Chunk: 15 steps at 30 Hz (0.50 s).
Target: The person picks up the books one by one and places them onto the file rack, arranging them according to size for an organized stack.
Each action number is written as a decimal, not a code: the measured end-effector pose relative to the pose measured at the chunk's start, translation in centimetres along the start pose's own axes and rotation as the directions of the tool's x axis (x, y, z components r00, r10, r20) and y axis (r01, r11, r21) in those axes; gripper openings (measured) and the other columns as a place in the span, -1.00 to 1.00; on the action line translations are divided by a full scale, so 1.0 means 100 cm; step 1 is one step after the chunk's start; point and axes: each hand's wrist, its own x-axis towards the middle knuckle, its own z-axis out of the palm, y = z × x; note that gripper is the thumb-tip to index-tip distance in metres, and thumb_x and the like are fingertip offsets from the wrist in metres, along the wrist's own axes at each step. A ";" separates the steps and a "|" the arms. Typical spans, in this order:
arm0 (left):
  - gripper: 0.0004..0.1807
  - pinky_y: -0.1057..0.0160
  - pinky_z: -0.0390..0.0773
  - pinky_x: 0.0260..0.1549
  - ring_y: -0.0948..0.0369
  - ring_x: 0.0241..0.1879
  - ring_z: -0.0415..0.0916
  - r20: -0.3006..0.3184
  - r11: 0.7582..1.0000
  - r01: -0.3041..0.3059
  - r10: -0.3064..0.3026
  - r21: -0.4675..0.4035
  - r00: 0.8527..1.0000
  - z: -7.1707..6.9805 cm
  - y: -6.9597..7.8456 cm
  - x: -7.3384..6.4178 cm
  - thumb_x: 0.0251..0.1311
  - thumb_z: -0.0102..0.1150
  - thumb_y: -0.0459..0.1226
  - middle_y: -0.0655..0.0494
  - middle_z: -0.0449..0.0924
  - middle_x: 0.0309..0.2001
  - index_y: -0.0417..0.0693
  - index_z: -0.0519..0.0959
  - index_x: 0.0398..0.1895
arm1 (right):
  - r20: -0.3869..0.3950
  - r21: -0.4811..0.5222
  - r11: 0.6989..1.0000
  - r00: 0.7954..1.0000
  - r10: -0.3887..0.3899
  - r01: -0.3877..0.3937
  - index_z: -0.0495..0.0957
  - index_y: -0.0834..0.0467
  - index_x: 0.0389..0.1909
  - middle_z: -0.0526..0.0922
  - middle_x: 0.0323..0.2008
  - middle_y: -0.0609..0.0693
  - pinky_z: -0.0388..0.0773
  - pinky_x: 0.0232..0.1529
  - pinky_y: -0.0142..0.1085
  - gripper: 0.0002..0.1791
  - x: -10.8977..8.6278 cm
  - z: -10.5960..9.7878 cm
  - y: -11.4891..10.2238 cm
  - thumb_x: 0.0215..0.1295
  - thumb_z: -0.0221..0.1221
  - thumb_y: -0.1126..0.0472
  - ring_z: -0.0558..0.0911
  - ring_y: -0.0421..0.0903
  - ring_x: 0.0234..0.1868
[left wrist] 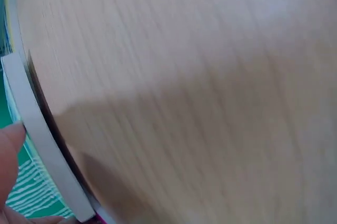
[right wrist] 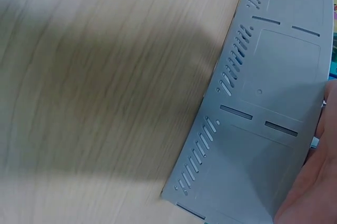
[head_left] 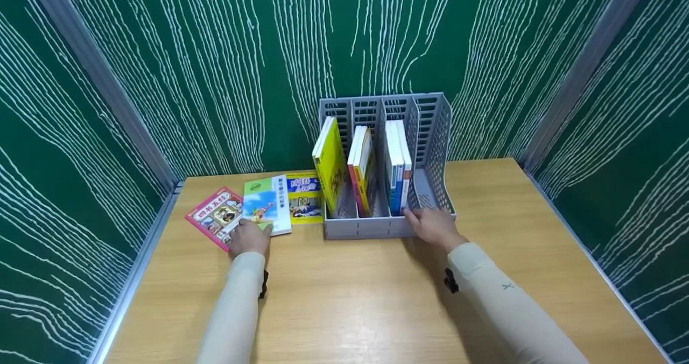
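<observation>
My left hand (head_left: 249, 238) rests at the lower left corner of a green and blue book (head_left: 264, 200). Its thumb touches that book's cover, and the fingers overlap a pink-bordered book (head_left: 218, 216). In the left wrist view the thumb (left wrist: 9, 148) shows just behind the page edge (left wrist: 47, 140). My right hand (head_left: 433, 226) lies over the front rim of a grey file organizer (head_left: 371, 228), by the third and fourth slots. Its fingertips come right up to the lower end of the white-edged books (head_left: 397, 165). The right wrist view has that hand (right wrist: 316, 182) along the organizer's rim.
A yellow and blue book (head_left: 304, 210) lies partly under the green and blue one, beside the organizer. A tall yellow book (head_left: 331, 170) stands in the first slot, red and yellow books (head_left: 361, 173) in the second. Green patterned walls (head_left: 215, 73) enclose the wooden table (head_left: 334, 299).
</observation>
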 end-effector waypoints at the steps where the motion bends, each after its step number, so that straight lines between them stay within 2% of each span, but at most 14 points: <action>1: -0.10 -0.36 0.49 0.35 -0.38 0.34 0.48 0.008 1.000 0.005 -0.005 -0.001 1.000 -0.001 0.002 0.000 0.51 0.23 0.15 -0.54 0.55 0.27 -0.55 0.33 0.39 | -0.002 -0.002 1.000 1.000 0.000 0.000 0.55 0.30 0.44 0.60 0.39 0.37 0.17 0.60 0.41 -0.23 0.000 0.000 0.000 0.76 -0.25 -0.23 0.53 0.41 0.44; 6: -0.02 -0.36 0.42 0.45 -0.41 0.40 0.42 0.066 0.996 0.065 -0.061 -0.060 0.996 -0.006 0.008 0.001 0.45 0.33 0.13 -0.57 0.47 0.34 -0.57 0.26 0.47 | -0.016 -0.009 1.000 1.000 0.001 -0.001 0.55 0.28 0.44 0.58 0.42 0.37 0.16 0.60 0.41 -0.26 -0.001 0.000 0.000 0.76 -0.24 -0.21 0.50 0.43 0.47; 11: -0.01 -0.27 0.40 0.50 -0.33 0.43 0.40 0.166 0.972 0.148 -0.118 -0.181 0.979 -0.011 0.009 0.001 0.35 0.43 0.11 -0.46 0.45 0.38 -0.50 0.29 0.48 | -0.033 -0.012 1.000 0.999 -0.005 0.005 0.57 0.28 0.43 0.58 0.42 0.37 0.13 0.62 0.42 -0.27 -0.001 0.002 0.001 0.77 -0.24 -0.21 0.48 0.43 0.49; 13: -0.03 -0.20 0.39 0.54 -0.28 0.45 0.39 0.197 0.960 0.157 -0.112 -0.232 0.974 -0.014 0.010 0.001 0.33 0.45 0.07 -0.42 0.44 0.41 -0.49 0.30 0.48 | -0.035 -0.010 1.000 0.999 -0.003 0.003 0.57 0.28 0.43 0.58 0.42 0.37 0.10 0.63 0.41 -0.27 -0.001 0.003 0.001 0.77 -0.24 -0.20 0.48 0.44 0.49; 15: -0.05 -0.12 0.41 0.54 -0.22 0.43 0.44 0.211 0.952 0.137 -0.079 -0.274 0.974 -0.014 0.009 0.005 0.31 0.48 0.05 -0.39 0.47 0.41 -0.49 0.34 0.48 | -0.037 -0.008 1.000 0.999 0.000 0.000 0.57 0.28 0.43 0.59 0.41 0.36 0.10 0.64 0.40 -0.27 -0.001 0.003 0.001 0.77 -0.25 -0.20 0.48 0.43 0.49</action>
